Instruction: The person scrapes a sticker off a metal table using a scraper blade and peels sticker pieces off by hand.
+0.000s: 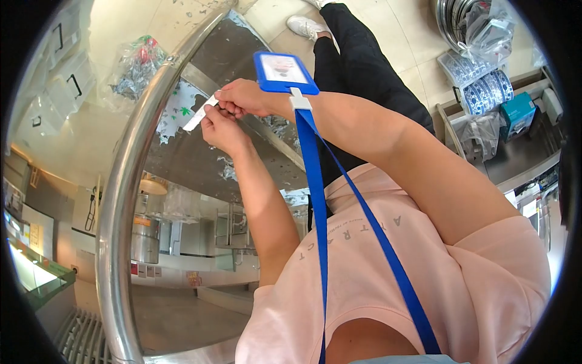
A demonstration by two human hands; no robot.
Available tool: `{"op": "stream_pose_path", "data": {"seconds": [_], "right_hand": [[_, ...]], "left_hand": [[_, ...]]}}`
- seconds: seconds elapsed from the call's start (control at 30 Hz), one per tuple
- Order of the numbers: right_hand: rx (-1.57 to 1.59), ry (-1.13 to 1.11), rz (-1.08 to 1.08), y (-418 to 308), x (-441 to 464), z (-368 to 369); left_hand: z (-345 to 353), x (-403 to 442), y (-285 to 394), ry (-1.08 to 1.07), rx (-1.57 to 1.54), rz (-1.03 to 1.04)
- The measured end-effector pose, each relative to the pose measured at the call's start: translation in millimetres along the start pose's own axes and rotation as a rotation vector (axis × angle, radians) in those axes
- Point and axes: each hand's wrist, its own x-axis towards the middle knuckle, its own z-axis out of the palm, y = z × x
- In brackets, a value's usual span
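My left hand and my right hand are close together, both closed on a narrow white strip. Its material cannot be made out; it slants down to the left from my fingertips. Just beyond it, a torn white sheet with green leaf prints lies on a dark, scuffed metal surface. Scraps of peeled grey-white film cling to that surface near my left forearm. A blue badge holder on a blue lanyard hangs beside my right wrist.
A curved steel rail runs along the left. Behind it, a clear bag of crumpled scraps sits on the tiled floor near plastic bins. At the right, blue-patterned rolls and a teal box lie in an open drawer.
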Motion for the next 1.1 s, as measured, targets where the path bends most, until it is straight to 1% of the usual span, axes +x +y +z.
{"op": "stream_pose_path", "data": {"seconds": [0.1, 0.17, 0.27, 0.3, 0.4, 0.47, 0.5, 0.53, 0.6, 0.63, 0.73, 0.77, 0.8, 0.87, 0.93, 0.97, 1.0, 1.03, 1.07, 1.1], "right_hand": [[0.027, -0.035, -0.059, 2.9, 4.2, -1.3], [0.021, 0.006, -0.006, 7.3, 0.7, -1.1], [-0.011, 0.047, -0.005, 3.6, 4.1, -3.8], [0.006, 0.051, -0.016, 5.3, 4.8, -4.1], [0.074, 0.08, -0.025, 13.4, 8.6, 0.0], [0.11, 0.084, -0.068, 12.9, 13.0, 1.6], [0.09, 0.122, -0.075, 13.5, 15.0, 0.4], [0.087, 0.101, -0.069, 8.3, 12.7, 0.6], [0.085, 0.049, -0.051, 1.0, 7.8, 2.5], [0.0, 0.041, -0.031, 0.9, 3.3, 1.9], [0.054, 0.109, 0.022, -1.1, -1.2, 5.1], [0.03, 0.074, -0.053, -1.8, 5.8, 5.5], [0.036, 0.072, -0.056, -2.2, 8.6, 4.6], [0.042, 0.061, -0.069, -7.5, 12.9, 6.8], [-0.069, 0.086, -0.069, -2.4, 4.2, 6.0], [-0.015, 0.092, -0.058, -2.2, 6.5, 5.1], [0.047, 0.1, -0.041, 0.0, 9.8, 5.5], [0.018, 0.072, -0.175, 0.2, 16.3, 4.4], [-0.008, 0.044, -0.306, -6.2, 17.2, 8.9], [0.248, 0.102, -0.069, -16.3, 21.2, 12.7]], "left_hand": [[4.0, 1.3, -6.2, -0.063, -0.038, 0.049], [1.8, 2.9, -11.2, -0.067, -0.061, 0.061], [8.8, 0.8, -8.7, -0.013, -0.072, 0.031], [10.4, -1.8, -6.2, -0.001, -0.027, 0.03], [-6.1, 17.3, -39.9, -0.043, 0.325, 0.499], [-3.6, 22.8, -32.7, -0.08, 0.509, 0.58], [-2.6, 21.1, -31.5, -0.081, 0.454, 0.509], [-0.5, 18.2, -27.3, -0.078, 0.398, 0.438], [12.6, 3.4, 1.3, -0.01, -0.011, 0.089], [9.6, 1.6, -2.6, -0.019, -0.024, 0.086], [13.8, -0.8, -4.6, 0.041, 0.012, 0.072], [11.5, 6.0, 1.1, -0.05, 0.036, 0.079], [15.2, 11.3, 5.4, -0.014, 0.004, 0.086], [14.9, 11.5, 8.8, 0.012, 0.088, 0.103], [13.5, 7.1, 4.8, 0.031, 0.035, 0.057], [13.0, 6.2, -1.4, 0.039, 0.009, 0.03], [12.1, 15.0, -9.1, 0.012, 0.088, 0.134], [7.8, 29.3, -16.9, -0.017, 0.177, 0.236], [11.9, 25.7, 1.7, -0.047, 0.269, 0.336], [13.0, 12.8, 21.2, -0.042, 1.074, 0.834]]}}
